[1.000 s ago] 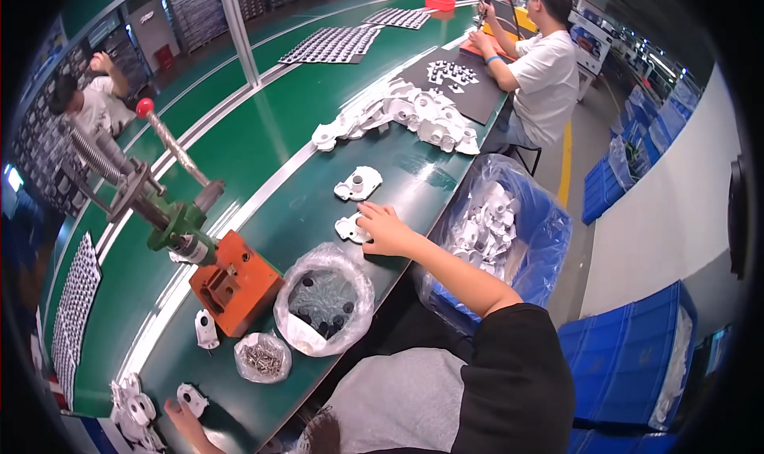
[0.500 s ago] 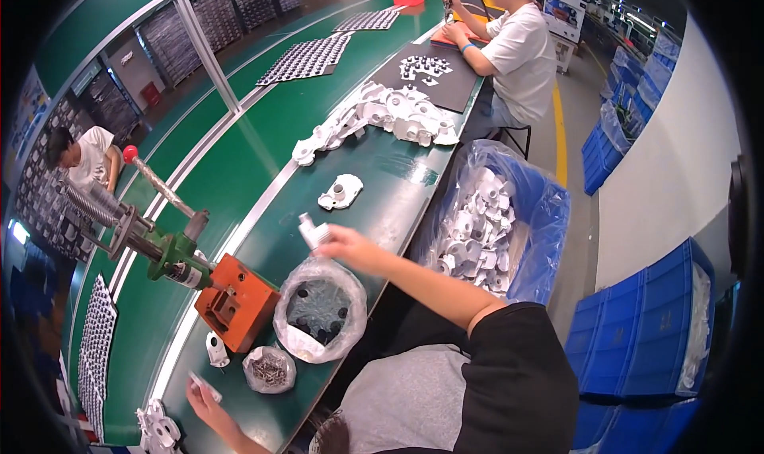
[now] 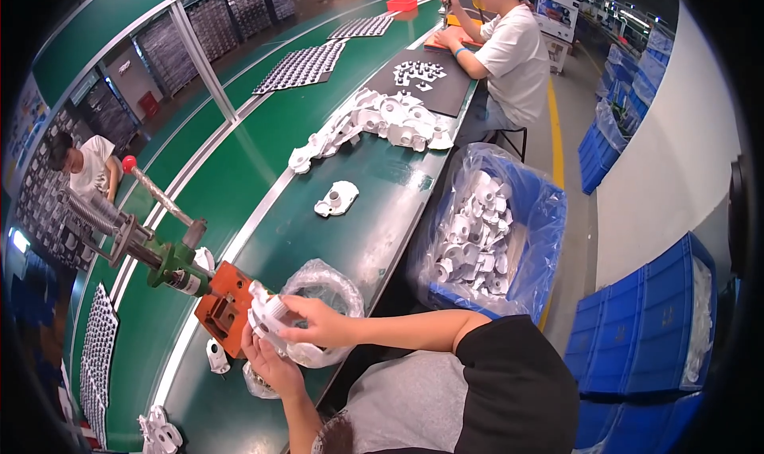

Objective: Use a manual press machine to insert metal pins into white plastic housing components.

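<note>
My two hands are together just in front of the orange fixture block [image 3: 218, 315] of a green lever press [image 3: 171, 263]. Between them is a white plastic housing part [image 3: 261, 320] with a ribbed round end. My right hand [image 3: 320, 323] is closed on it from the right. From below, my left hand [image 3: 272, 365] grips its lower side; whether this is one piece or two pressed together is hidden by the fingers. Under my right forearm lies a round clear plastic bag [image 3: 347, 285], partly covered. A smaller bag [image 3: 258, 385] shows behind my left hand.
A single white housing [image 3: 337, 198] lies mid-bench, with a heap of them [image 3: 398, 118] farther off. Small white parts [image 3: 216, 356] [image 3: 159, 432] lie at the left. A lined blue crate [image 3: 541, 235] of white parts stands right. One co-worker [image 3: 513, 48] sits at the far end.
My right hand has come down and left with its white part from above the round bag. My left hand has risen rightward from the lower bench edge to meet it.
</note>
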Motion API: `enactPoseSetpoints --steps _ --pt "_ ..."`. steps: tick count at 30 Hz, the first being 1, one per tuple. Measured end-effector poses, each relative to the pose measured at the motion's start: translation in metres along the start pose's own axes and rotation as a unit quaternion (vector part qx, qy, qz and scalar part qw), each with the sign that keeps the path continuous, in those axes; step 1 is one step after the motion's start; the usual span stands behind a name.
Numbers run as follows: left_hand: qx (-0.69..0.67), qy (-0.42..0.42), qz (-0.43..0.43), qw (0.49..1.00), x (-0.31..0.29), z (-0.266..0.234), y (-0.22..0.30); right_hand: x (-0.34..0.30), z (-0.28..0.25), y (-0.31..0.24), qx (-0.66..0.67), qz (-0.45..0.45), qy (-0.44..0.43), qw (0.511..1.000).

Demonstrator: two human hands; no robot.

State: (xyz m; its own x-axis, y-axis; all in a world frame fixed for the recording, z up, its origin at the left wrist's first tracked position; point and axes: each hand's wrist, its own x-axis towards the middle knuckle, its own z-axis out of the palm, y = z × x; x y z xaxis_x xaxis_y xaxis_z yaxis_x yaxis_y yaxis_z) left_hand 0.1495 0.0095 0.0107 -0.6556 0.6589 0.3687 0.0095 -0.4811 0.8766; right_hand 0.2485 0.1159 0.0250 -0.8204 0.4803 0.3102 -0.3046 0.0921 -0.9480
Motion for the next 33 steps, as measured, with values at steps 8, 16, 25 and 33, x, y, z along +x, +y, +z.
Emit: enactPoseSetpoints --steps 8,16,25,33 --pt "0.029 0.058 -0.021 0.998 -0.007 0.004 -0.002 -0.004 0.018 0.028 -0.151 -0.124 0.071 0.978" --pt "0.074 -0.011 -0.004 0.997 0.001 0.006 -0.006 0.000 0.004 0.032 0.025 0.000 0.018 1.000" --pt "0.051 -0.022 -0.032 0.998 -0.002 0.000 -0.011 -0.002 0.005 0.030 -0.060 -0.033 -0.037 0.997" --pt "0.178 -0.068 -0.013 0.982 -0.003 0.005 0.002 -0.005 0.000 0.048 -0.086 -0.044 -0.047 0.994"
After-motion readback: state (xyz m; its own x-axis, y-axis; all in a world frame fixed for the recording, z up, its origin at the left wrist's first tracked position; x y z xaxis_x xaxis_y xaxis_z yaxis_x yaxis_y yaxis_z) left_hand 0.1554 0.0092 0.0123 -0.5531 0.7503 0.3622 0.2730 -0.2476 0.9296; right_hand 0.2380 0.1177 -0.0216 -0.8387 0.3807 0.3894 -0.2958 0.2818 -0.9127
